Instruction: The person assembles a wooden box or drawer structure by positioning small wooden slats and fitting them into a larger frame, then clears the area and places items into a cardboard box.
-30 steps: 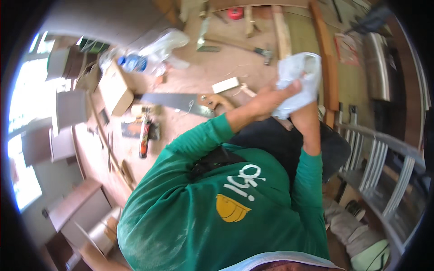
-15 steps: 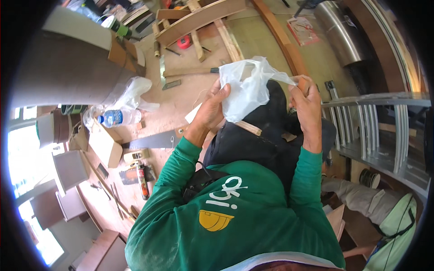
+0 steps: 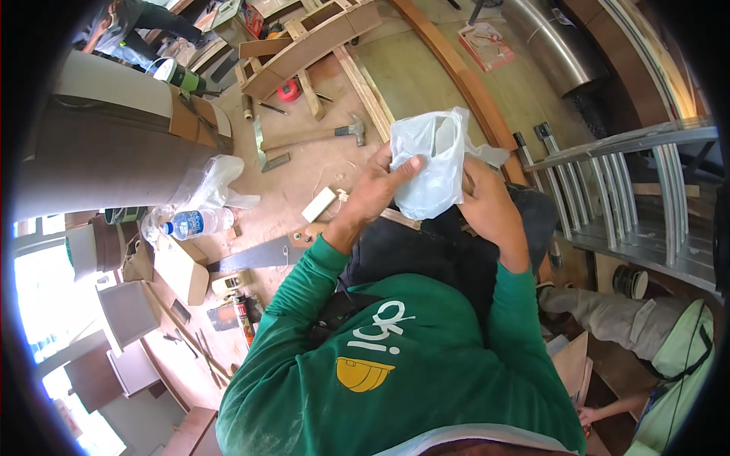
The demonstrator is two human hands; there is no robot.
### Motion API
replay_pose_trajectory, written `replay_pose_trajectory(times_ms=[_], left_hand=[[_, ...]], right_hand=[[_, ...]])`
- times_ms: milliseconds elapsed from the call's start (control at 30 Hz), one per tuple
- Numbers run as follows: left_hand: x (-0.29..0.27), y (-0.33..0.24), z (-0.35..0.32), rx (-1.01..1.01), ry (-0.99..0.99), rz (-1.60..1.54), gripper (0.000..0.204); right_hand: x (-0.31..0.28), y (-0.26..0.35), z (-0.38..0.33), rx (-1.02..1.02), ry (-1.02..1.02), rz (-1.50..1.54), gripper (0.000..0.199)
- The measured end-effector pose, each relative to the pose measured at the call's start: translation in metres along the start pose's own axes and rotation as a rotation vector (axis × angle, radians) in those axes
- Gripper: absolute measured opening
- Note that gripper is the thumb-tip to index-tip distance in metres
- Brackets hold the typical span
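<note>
A thin white plastic bag [image 3: 430,171] is held up in front of my lap, its mouth partly spread. My left hand [image 3: 374,190] grips the bag's left side, thumb pressed on its face. On the opposite side, my right hand [image 3: 490,205] is closed at the bag's edge, its fingers partly hidden behind the plastic. What the bag contains, if anything, cannot be made out. On the board beyond my left hand lie a claw hammer [image 3: 351,131] and a try square [image 3: 261,146]. A small white block [image 3: 319,204] rests near my left wrist.
A handsaw [image 3: 255,256], a water bottle [image 3: 196,223] and a glue tube [image 3: 244,319] lie to the left. An aluminium ladder [image 3: 627,205] stands on the right, near a co-worker's trousered leg [image 3: 608,319]. Another person [image 3: 144,26] stands far left. A curved wooden frame [image 3: 312,45] lies ahead.
My right hand has moved left and in toward the bag, which was stretched between both hands and now hangs bunched upright. The view has shifted, uncovering the hammer's head.
</note>
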State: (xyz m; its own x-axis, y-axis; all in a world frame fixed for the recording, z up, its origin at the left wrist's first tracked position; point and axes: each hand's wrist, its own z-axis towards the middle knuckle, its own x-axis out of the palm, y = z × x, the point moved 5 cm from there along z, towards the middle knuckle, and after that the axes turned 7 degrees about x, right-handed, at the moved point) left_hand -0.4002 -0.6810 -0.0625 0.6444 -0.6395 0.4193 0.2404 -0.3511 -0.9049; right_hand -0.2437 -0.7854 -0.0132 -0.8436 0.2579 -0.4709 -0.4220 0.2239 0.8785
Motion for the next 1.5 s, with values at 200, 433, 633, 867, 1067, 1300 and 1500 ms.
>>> replay_pose_trajectory(times_ms=[200,433,633,867,1067,1300,1500], left_hand=[[-0.014,-0.015,-0.008,0.1,0.08,0.238,0.043],[0.006,-0.003,-0.008,0.214,0.189,0.194,0.047],[-0.009,0.005,-0.022,0.304,0.138,0.208,0.043],[0.001,-0.023,-0.026,0.432,0.272,0.364,0.046],[0.014,-0.015,-0.043,0.446,0.105,1.028,0.065],[-0.008,-0.009,-0.039,0.493,-0.063,0.881,0.034],[-0.051,-0.054,-0.043,0.631,-0.286,1.0,0.02]], right_hand=[[-0.059,0.024,-0.039,0.175,-0.171,0.636,0.009],[-0.004,0.036,0.014,0.186,-0.008,0.741,0.015],[0.053,-0.025,-0.009,0.273,0.165,0.38,0.017],[0.062,-0.05,-0.008,0.41,0.359,-0.127,0.019],[0.065,-0.034,-0.007,0.135,0.145,-0.123,0.033],[0.07,-0.003,0.002,0.055,0.161,-0.211,0.051],[0.07,0.042,0.011,-0.069,0.217,-0.332,0.06]])
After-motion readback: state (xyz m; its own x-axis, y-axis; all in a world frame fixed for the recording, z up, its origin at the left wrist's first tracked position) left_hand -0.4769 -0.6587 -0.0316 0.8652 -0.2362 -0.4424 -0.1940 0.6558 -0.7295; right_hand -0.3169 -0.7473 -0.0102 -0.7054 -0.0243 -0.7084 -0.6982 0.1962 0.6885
